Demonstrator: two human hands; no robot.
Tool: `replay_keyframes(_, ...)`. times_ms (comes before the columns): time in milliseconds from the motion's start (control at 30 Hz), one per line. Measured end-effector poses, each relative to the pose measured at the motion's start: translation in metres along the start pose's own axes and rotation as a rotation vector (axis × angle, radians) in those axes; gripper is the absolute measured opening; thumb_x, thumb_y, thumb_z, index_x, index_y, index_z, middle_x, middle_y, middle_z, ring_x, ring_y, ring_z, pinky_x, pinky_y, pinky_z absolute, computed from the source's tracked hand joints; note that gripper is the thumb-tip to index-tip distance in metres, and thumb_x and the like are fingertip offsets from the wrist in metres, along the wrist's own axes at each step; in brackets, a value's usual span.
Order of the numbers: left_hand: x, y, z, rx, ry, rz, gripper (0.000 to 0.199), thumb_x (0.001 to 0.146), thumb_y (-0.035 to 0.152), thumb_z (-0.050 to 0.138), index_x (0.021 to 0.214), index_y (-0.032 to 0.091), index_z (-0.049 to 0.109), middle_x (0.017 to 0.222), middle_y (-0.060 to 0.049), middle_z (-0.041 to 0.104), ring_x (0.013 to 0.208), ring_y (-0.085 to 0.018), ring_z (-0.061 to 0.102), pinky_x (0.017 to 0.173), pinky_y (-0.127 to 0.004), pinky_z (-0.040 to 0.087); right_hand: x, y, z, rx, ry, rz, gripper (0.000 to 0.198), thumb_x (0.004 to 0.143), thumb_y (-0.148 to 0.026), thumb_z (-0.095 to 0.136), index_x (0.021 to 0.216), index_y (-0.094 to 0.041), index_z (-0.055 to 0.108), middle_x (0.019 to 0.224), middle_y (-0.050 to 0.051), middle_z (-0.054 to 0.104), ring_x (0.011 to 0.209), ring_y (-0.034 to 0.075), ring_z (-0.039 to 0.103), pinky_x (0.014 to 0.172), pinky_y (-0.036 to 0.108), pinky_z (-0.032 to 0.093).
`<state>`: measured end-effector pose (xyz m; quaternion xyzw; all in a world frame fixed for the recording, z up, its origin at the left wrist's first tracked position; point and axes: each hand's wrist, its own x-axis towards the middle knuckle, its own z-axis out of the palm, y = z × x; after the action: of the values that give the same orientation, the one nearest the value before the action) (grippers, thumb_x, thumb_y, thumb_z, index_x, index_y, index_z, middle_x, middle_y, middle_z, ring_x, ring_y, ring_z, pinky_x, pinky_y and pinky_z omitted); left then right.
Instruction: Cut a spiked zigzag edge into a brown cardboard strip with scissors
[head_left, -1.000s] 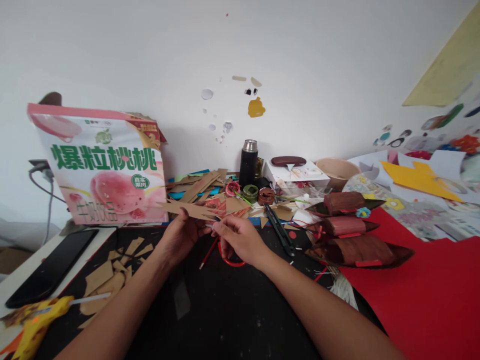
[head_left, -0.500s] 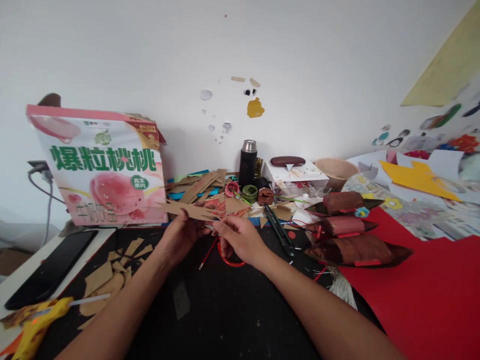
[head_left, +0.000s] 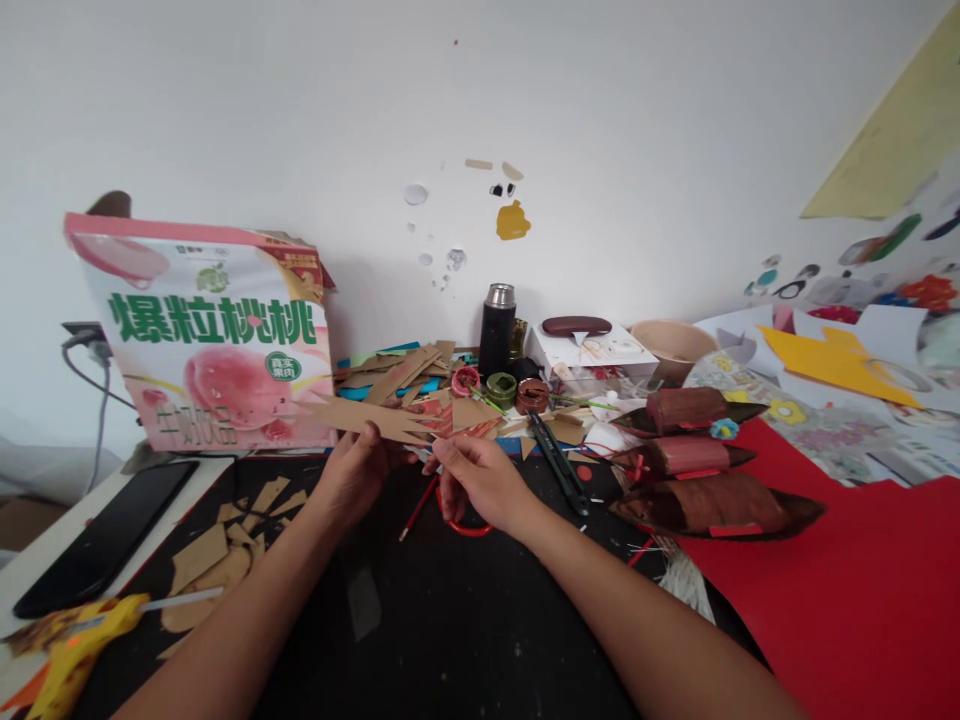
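My left hand (head_left: 358, 478) is closed on a flat strip of brown cardboard (head_left: 367, 418), thumb on top and fingers beneath. Both ends of the strip are cut into points. Close to its right end is my right hand (head_left: 480, 485), its fingers wrapped round a pair of scissors (head_left: 472, 531) with red handles. Most of the blades are hidden by the fingers; a short grey part shows near the points of the cardboard. A red pencil (head_left: 417, 508) lies on the black table between the two hands.
At left stand a pink drink carton (head_left: 210, 340), cardboard scraps (head_left: 202, 560), a phone (head_left: 105, 540) and a yellow glue gun (head_left: 90, 640). Behind the hands are a black flask (head_left: 496, 335), paint jars (head_left: 501, 388) and a box cutter (head_left: 559, 465). Brown boat-shaped models (head_left: 720, 503) sit at right.
The cardboard strip has tilted slightly in my left hand, its broad face showing more. Both hands stay nearly in place; the whole view has shifted a little.
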<state>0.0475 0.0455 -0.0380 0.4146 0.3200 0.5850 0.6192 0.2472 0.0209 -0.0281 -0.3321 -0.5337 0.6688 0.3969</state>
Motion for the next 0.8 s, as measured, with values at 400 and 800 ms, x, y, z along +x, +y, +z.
replay_keyframes(400,-0.005,0.006,0.014,0.128,0.003,0.053,0.097,0.063,0.060,0.096,0.144,0.020,0.061,0.117,-0.015,0.078,0.091,-0.030,0.075,0.068,-0.036,0.062,0.001,-0.001,-0.002,0.077,0.014,0.005,0.054,0.085,-0.073,0.071,0.087,-0.019,0.065,0.051,-0.005,0.060,0.041,0.013,0.058,0.042,0.023,0.047)
replay_keyframes(800,-0.008,0.018,0.014,0.101,-0.047,-0.005,0.091,0.069,0.030,0.097,0.150,0.022,0.057,0.125,-0.016,0.075,0.096,-0.030,0.075,0.072,-0.036,0.063,0.002,0.000,-0.004,0.135,0.085,0.026,0.050,0.081,-0.067,0.076,0.080,-0.019,0.062,0.045,-0.007,0.056,0.039,0.013,0.056,0.041,0.023,0.046)
